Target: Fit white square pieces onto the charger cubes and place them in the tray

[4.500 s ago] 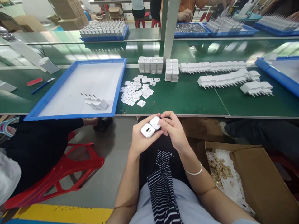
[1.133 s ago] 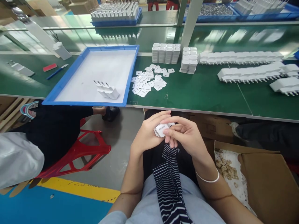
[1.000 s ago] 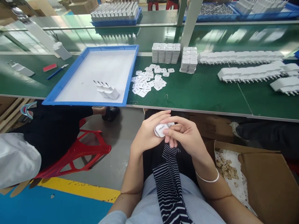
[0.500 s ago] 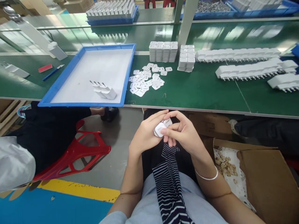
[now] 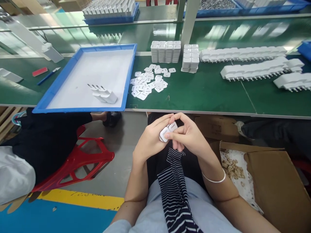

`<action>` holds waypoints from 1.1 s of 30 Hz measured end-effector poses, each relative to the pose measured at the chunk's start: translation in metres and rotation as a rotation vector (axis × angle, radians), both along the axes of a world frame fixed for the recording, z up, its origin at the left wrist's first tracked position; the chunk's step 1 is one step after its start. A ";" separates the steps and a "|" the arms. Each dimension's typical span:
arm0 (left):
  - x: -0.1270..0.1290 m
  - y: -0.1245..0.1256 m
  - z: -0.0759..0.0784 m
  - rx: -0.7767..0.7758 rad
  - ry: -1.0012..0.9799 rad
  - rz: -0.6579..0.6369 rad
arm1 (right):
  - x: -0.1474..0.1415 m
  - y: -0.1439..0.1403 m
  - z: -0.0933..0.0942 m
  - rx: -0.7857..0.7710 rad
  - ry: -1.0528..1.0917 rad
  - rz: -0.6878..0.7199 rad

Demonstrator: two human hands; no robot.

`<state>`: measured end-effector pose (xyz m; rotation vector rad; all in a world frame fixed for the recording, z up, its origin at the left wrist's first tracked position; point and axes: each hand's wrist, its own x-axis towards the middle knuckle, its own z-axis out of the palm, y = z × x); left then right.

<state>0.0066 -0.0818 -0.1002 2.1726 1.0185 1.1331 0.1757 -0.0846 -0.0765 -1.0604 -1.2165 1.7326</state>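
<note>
Just below the desk [image 5: 194,97] edge, the left hand [image 5: 148,142] and right hand [image 5: 191,137] together grasp a small white charger plug [image 5: 166,133], likely light, rigid and smooth, best pinched by its flat sides.

left hand [image 5: 148,142] and right hand [image 5: 191,137] together grip small white charger [image 5: 166,132] over lap, below tabletop [image 5: 209,94] edge | blue tray [image 5: 60,87] holds three white plugs [image 5: 103,94] | loose white labels [image 5: 148,84] beside tray | charger rows [image 5: 255,68] at right | cardboard box [image 5: 272,181] on floor
</note>
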 end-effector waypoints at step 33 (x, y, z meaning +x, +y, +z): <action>-0.086 0.195 0.143 -0.089 0.947 0.341 | 0.030 0.011 -0.020 0.077 0.204 -0.231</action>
